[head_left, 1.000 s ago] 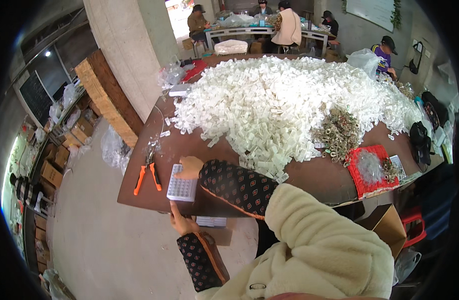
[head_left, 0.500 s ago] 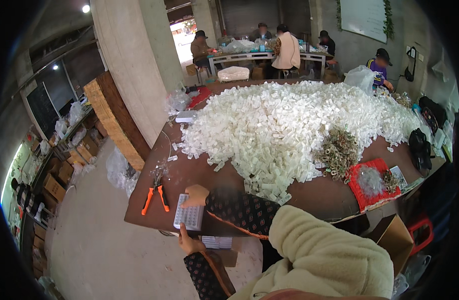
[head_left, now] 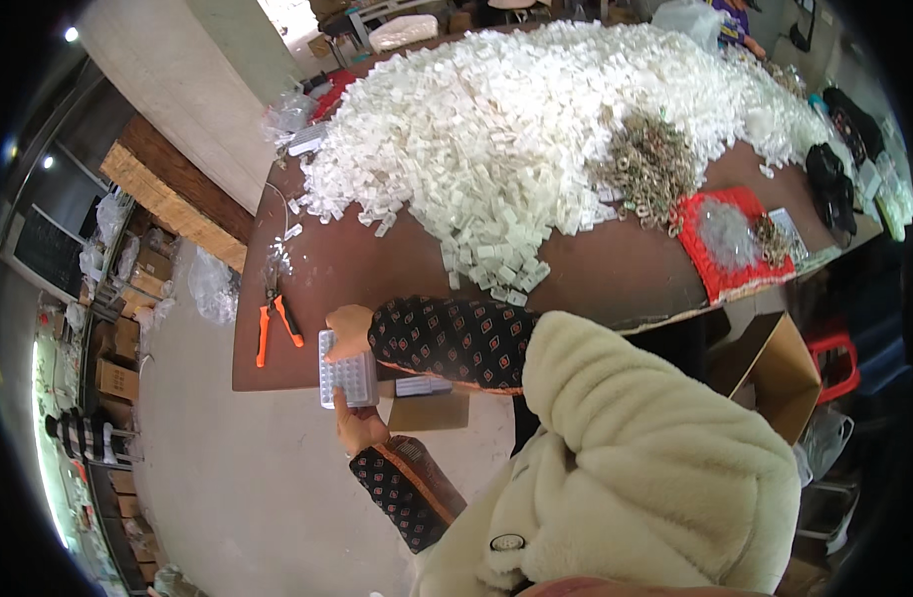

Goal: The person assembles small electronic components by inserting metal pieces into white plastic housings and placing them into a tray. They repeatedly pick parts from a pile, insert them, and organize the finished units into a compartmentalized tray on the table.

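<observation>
1. The brown table [head_left: 616,280] is the largest thing, its near edge running just in front of the person; the work in hand is at its near left corner.
2. A broad heap of small white pieces [head_left: 496,129] covers much of the tabletop; a few lie loose at its left and front.
3. An open cardboard box [head_left: 777,376] stands at the right, beyond the table's near edge; a smaller cardboard box [head_left: 432,413] shows below that edge, pale flat things in it.
4. A red cloth [head_left: 699,267] lies near the table's right end, with clear plastic [head_left: 727,236] on it; a mound of dull ring-like pieces [head_left: 647,167] sits just beyond, against the white heap.
5. Pliers with orange handles [head_left: 266,323] lie left of the hands, touching neither; the handles are spread.
6. The pale tray [head_left: 345,376], marked with rows of round spots, is between the two hands, its near end overlapping the table's edge in view.
7. The right hand [head_left: 350,331] rests over the tray's far end, fingers bent down onto it; whether they pinch anything, I cannot tell.
8. The left hand [head_left: 361,430] is at the near end, one digit straight against the tray; the others are folded and partly hidden, their grip unclear.
</observation>
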